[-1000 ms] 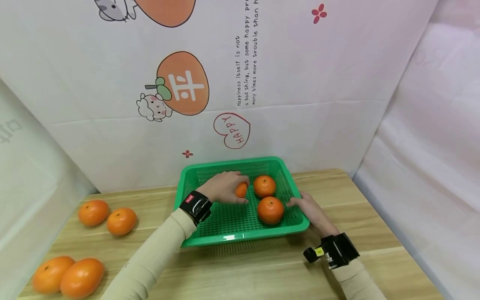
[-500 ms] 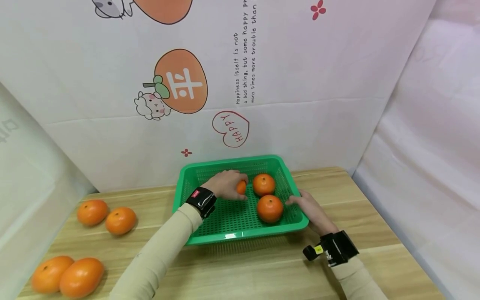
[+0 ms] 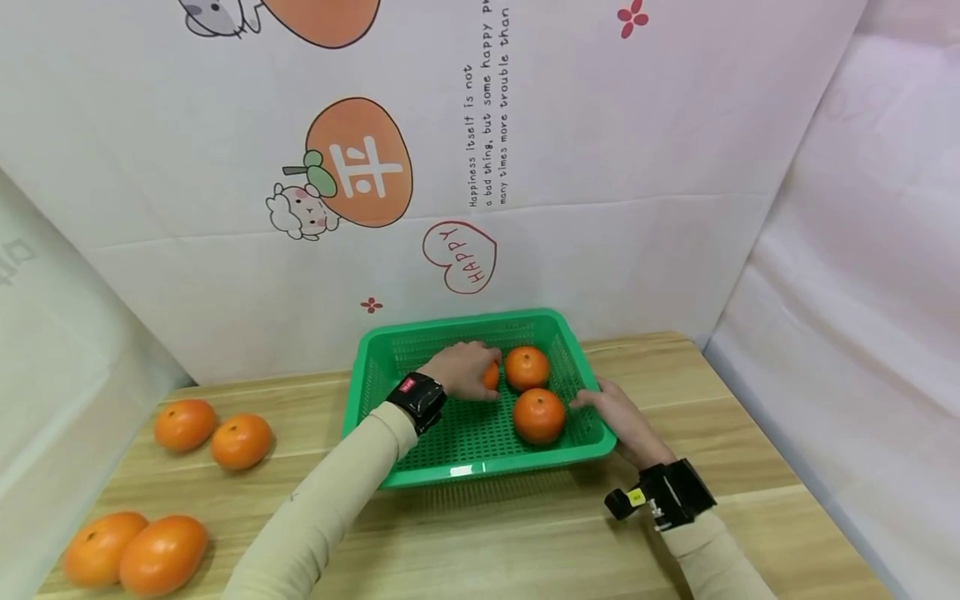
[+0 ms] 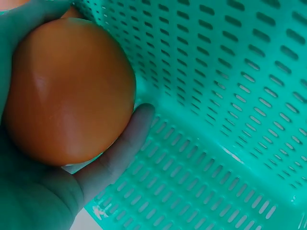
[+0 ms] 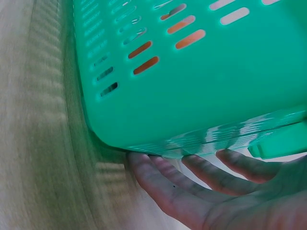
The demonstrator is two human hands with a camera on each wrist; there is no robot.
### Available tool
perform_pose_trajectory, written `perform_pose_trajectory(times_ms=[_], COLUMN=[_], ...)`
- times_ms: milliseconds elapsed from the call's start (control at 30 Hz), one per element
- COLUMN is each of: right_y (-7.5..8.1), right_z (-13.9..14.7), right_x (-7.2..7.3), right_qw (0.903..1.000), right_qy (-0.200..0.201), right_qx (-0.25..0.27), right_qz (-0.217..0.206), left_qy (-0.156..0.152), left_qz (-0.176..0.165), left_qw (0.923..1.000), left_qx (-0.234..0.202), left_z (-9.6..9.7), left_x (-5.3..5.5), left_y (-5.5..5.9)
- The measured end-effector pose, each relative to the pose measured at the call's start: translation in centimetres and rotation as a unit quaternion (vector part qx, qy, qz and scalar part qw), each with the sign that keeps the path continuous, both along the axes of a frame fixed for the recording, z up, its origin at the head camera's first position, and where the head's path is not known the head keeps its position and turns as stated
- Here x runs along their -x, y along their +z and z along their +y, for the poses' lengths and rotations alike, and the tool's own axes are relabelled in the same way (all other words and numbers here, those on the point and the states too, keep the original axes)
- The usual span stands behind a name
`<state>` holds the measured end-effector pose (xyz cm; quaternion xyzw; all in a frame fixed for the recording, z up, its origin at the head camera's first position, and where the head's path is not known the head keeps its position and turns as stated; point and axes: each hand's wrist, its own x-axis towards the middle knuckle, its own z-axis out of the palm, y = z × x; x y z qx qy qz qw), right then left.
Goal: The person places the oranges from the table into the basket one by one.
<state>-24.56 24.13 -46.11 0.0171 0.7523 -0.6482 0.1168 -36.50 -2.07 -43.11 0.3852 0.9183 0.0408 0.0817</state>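
Note:
Inside a green plastic basket [image 3: 450,477], my left hand [image 3: 463,371] holds a smooth, round orange [image 4: 72,91]. The left wrist view shows its thumb and fingers curved around the fruit, close above the basket's slotted floor. Just to the right of that hand, two more oranges, a rear one [image 3: 527,367] and a front one [image 3: 539,416], rest on the basket floor. My right hand [image 3: 622,421] grips the basket's right side, thumb over the rim. In the right wrist view its fingers [image 5: 163,184] touch the outer wall low down.
Several oranges lie on the wooden table [image 3: 480,550] to the left: a back pair [image 3: 242,442] and a front pair [image 3: 163,555]. A printed white cloth [image 3: 600,267] hangs right behind the basket, with white cloth at both sides.
My left hand has shifted slightly right inside the basket with the orange, closer to the two other oranges. The right hand keeps its place on the basket. The head view has tilted slightly.

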Motion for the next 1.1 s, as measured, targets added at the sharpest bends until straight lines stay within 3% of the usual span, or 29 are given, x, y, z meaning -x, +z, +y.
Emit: perform_pose_trajectory(times_ms=[300,1100], right_y=[0.0,0.0], right_z=[0.0,-0.1], right_x=[0.0,0.0], right_qw=[1.0000,0.9999], right_qy=[-0.002,0.004], right_qx=[-0.001,0.009], right_qz=[-0.003,-0.004], left_qy=[0.012,0.017], left_qz=[0.009,0.014], left_qw=[0.9994,0.9993], left_qx=[0.033,0.031], left_z=[0.7,1.1], left_x=[0.3,1.0], left_y=[-0.5,-1.4])
